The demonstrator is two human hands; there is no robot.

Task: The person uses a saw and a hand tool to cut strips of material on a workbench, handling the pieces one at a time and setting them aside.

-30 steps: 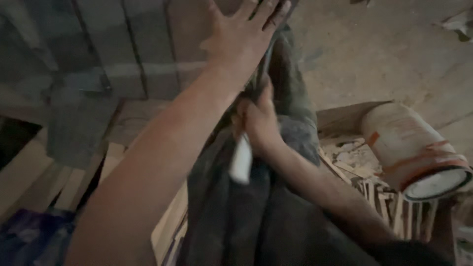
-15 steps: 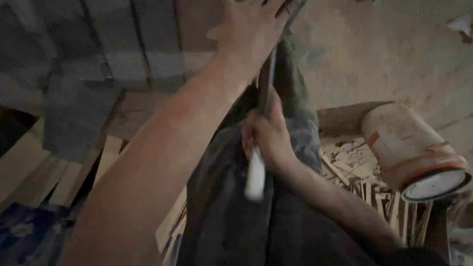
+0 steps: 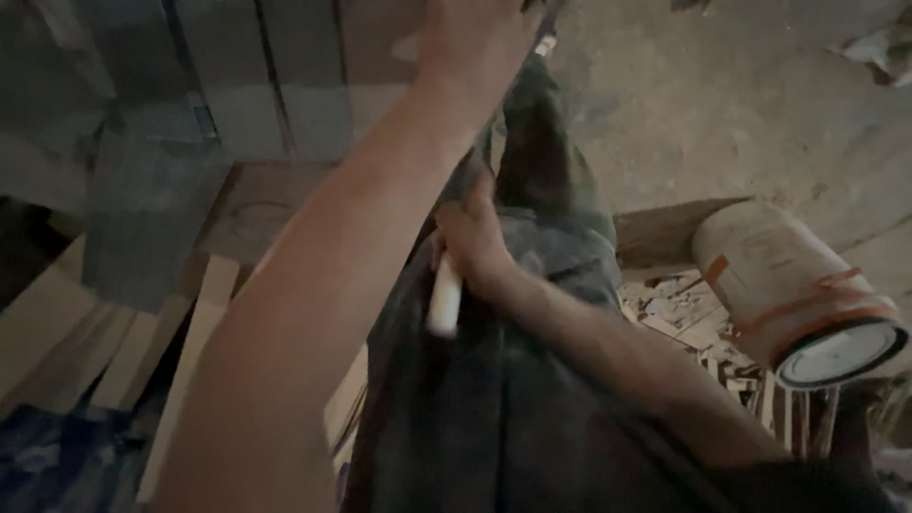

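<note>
Right hand (image 3: 472, 249) fist wrapped round white handle (image 3: 444, 302); left hand (image 3: 480, 43) flat on board (image 3: 285, 76) above. Keep board steady.

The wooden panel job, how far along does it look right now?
Done: nothing finished shows; offcuts litter the floor beside a tipped can. In hand: the left hand presses on the panel, and the right hand grips a white-handled tool below it. What is left cannot be told.

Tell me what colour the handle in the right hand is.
White; the handle shows pale in the right hand, head view.
</note>
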